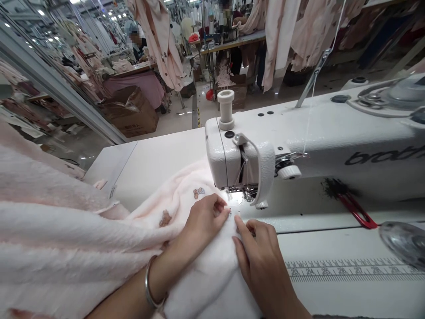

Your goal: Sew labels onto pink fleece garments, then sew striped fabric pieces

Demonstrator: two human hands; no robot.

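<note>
Pale pink plush fabric (pixel 202 274) with small printed bears spreads under the head of a white sewing machine (pixel 222 155). Close to the presser foot (pixel 247 195), my left hand (pixel 206 217) pinches a small white label (pixel 227 209) with dark print against the fabric, thumb and forefinger together. A metal bangle circles that wrist. On the fabric's right edge rests my right hand (pixel 260 248), forefinger stretched toward the label and thumb apart from it. Its other fingers are curled and partly hidden. The needle tip cannot be made out clearly.
Bulky fabric folds (pixel 66 230) fill the left side. Red thread snips (pixel 357 206) lie on the machine bed to the right, beyond a printed ruler scale (pixel 352 271). A thread guide rod (pixel 314 79) rises above the machine. Behind are a cardboard box (pixel 133 115) and a seated co-worker (pixel 137 42).
</note>
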